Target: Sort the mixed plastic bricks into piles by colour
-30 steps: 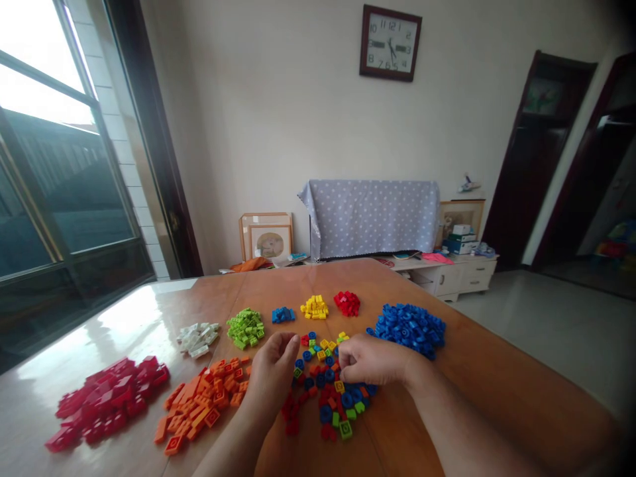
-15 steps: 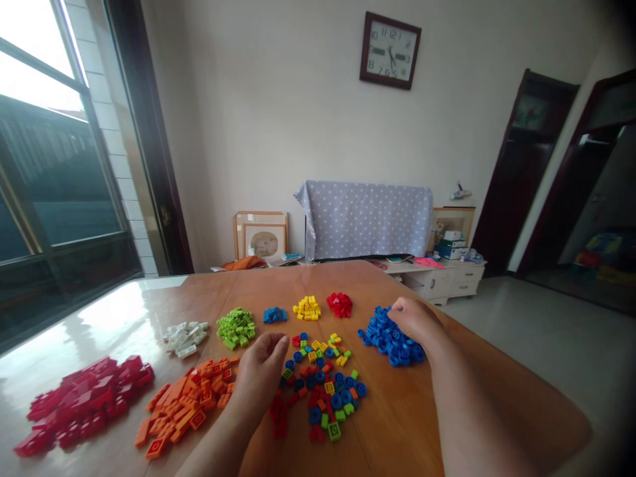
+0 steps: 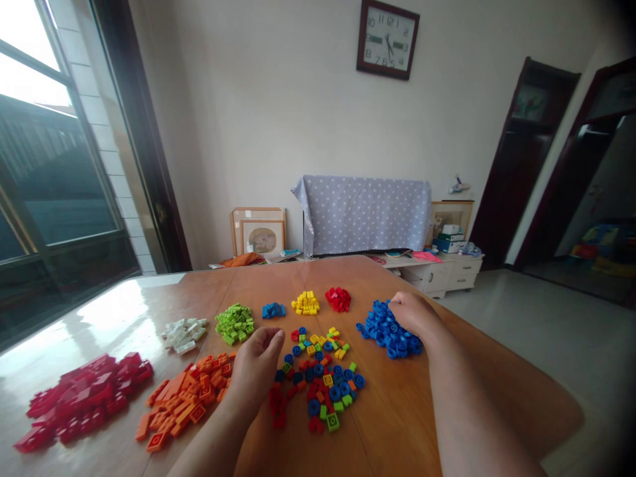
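My left hand hovers between the orange brick pile and the mixed pile of small bricks and round pieces. Its thumb and fingers are pinched together; anything between them is too small or hidden to make out. At the far right, my right hand is closed at the upper right edge of the heap of blue round pieces. Its fingertips point down into that heap, and what they grip is hidden behind the hand. Red, blue, yellow, orange and green pieces are scattered in the mixed pile.
Sorted by colour, dark pink, white, light green, small blue, yellow and red brick piles lie on the wooden table. Behind it stands a low white cabinet beside a polka-dot cloth.
The camera view has shifted slightly. Both hands stay nearly where they were, the left still pinched above the table and the right still closed at the blue heap.
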`<action>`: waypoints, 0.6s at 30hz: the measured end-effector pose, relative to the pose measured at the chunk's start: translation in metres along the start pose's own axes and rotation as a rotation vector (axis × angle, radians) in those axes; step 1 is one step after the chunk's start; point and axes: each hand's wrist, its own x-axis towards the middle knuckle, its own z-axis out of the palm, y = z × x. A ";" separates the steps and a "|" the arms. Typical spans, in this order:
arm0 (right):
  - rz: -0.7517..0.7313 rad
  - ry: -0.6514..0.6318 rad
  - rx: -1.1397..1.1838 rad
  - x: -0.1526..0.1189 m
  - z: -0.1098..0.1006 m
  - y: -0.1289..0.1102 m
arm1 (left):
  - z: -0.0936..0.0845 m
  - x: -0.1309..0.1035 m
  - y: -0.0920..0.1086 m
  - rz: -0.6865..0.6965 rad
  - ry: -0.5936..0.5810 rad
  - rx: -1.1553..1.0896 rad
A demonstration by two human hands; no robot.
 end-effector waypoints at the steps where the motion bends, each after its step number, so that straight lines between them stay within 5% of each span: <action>1: -0.007 0.007 0.007 -0.001 0.000 -0.003 | 0.000 0.000 0.000 0.000 0.005 -0.013; 6: -0.151 -0.013 0.165 -0.012 0.009 -0.021 | 0.002 -0.002 0.002 -0.016 0.005 -0.049; 12: -0.315 -0.387 0.351 -0.038 0.016 -0.044 | 0.003 -0.002 -0.004 -0.030 -0.014 -0.024; 18: -0.489 -0.461 0.241 -0.049 0.030 -0.065 | 0.005 0.003 -0.017 -0.043 -0.068 0.115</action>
